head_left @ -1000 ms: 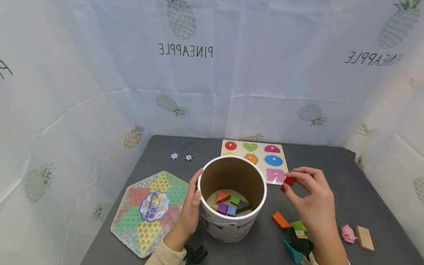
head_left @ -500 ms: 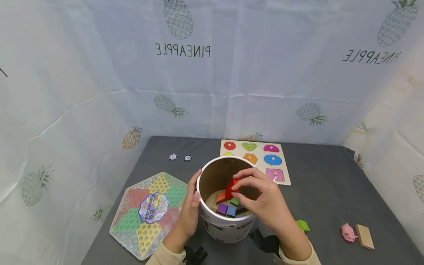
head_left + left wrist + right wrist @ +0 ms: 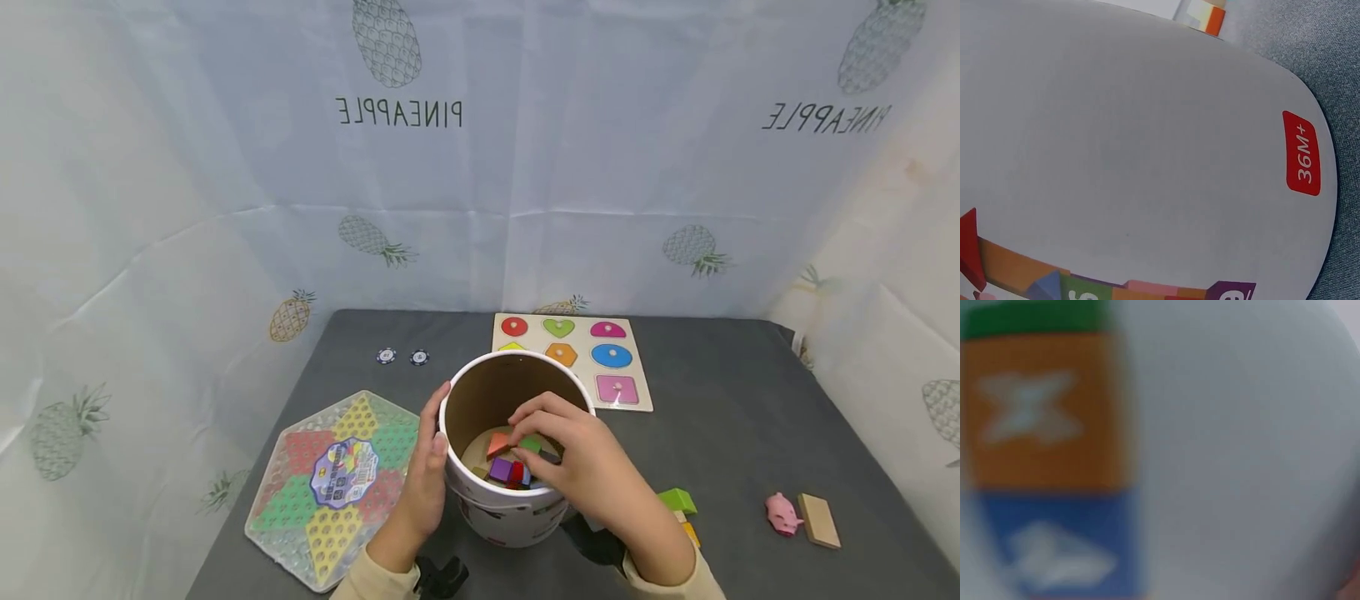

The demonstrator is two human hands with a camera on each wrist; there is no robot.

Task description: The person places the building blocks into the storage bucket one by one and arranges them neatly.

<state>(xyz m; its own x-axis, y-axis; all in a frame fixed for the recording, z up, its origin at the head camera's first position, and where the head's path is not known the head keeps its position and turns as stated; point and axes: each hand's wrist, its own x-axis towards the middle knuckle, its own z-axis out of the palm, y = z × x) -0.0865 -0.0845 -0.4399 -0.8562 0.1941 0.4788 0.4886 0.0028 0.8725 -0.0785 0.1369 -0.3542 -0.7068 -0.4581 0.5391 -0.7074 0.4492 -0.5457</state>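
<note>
A white bucket (image 3: 504,518) with printed sides stands on the table, its mouth tilted into view. My left hand (image 3: 422,479) holds its left side, thumb in front and fingertips up at the rim. Over the bucket's mouth, my right hand (image 3: 573,446) has bent fingers reaching inside, with nothing visible between the fingertips. Below them a red block (image 3: 516,473) lies among an orange block (image 3: 497,444), a purple block (image 3: 501,468) and a green block (image 3: 530,443). The bucket's printed wall fills both wrist views, with a red 36M+ label (image 3: 1302,153) in the left one.
A shape puzzle board (image 3: 641,392) lies behind the bucket, a hexagonal game board (image 3: 285,525) to its left. Two poker chips (image 3: 402,357) are farther back. Right of my forearm are a light green block (image 3: 677,501), a pink pig (image 3: 783,514) and a wooden block (image 3: 819,521).
My right hand has carried the red block from the table's right side into the bucket and let it go there. The left hand has stayed on the bucket.
</note>
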